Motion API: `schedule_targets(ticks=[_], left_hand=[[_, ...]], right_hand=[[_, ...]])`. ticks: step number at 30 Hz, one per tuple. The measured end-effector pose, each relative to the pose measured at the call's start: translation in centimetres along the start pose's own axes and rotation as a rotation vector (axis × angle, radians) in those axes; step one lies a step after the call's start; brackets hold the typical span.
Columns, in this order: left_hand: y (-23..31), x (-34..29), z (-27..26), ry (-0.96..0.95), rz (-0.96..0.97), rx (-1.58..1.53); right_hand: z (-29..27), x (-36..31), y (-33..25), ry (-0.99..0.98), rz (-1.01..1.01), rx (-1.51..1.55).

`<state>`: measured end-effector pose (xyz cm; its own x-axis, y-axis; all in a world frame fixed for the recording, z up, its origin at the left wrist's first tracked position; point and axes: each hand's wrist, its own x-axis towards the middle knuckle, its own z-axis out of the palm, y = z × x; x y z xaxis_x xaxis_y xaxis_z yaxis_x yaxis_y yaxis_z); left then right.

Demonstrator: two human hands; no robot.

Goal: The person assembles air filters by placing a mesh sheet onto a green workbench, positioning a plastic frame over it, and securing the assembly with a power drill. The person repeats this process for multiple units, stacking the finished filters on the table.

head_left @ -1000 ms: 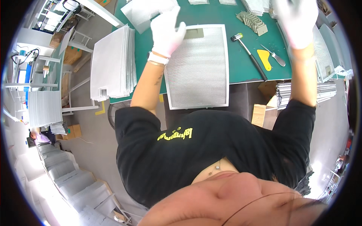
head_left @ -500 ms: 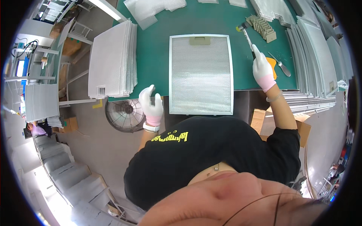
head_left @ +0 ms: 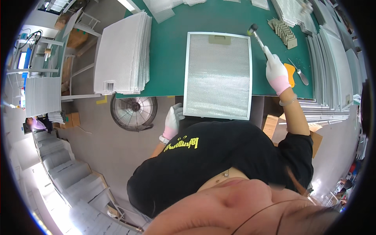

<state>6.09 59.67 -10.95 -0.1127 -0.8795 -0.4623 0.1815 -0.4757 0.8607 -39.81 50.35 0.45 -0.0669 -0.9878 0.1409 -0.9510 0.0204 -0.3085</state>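
My right hand (head_left: 277, 73), in a white glove with a pink cuff, is closed round the handle of a small hammer (head_left: 257, 38) with a black and yellow-green head. The hammer's head is beside the upper right corner of a silver-framed mesh filter panel (head_left: 218, 78). This panel lies on the green table with its near end jutting over the edge, and a beige handle plate (head_left: 219, 39) sits at its far end. My gloved left hand (head_left: 172, 119) is at the panel's near left edge, fingers loosely bent and apart; whether they touch the frame is unclear.
A stack of mesh panels (head_left: 121, 55) stands on the left of the table, with more panels (head_left: 327, 66) on the right. Several beige plates (head_left: 282, 33), an orange tool (head_left: 289, 74) and a screwdriver (head_left: 300, 74) lie right. A floor fan (head_left: 135, 111) stands below left.
My left hand has moved right and nearer to me, to the panel's edge. The hammer stays in my right hand. The whole view has shifted slightly.
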Motion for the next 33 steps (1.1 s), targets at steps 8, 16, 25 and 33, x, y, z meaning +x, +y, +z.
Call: schedule_targets(ticks=[8, 16, 25, 33], left_hand=[[-1.0, -0.4, -0.1, -0.14, -0.042, -0.103], [0.0, -0.1, 1.9, -0.252, 0.012, -0.077], [0.4, -0.9, 2.4, -0.219, -0.084, -0.088], [5.4, -1.9, 0.2, -0.052, 0.13, 0.176]], right_hand=[[-0.6, 1.2, -1.9, -0.023, -0.008, -0.076], [4.9, 5.7, -13.1, 0.114, -0.36, 0.252], [5.7, 7.1, -15.5, -0.103, -0.228, 0.017], [2.2, 5.1, -6.3, 0.233, -0.034, -0.113]])
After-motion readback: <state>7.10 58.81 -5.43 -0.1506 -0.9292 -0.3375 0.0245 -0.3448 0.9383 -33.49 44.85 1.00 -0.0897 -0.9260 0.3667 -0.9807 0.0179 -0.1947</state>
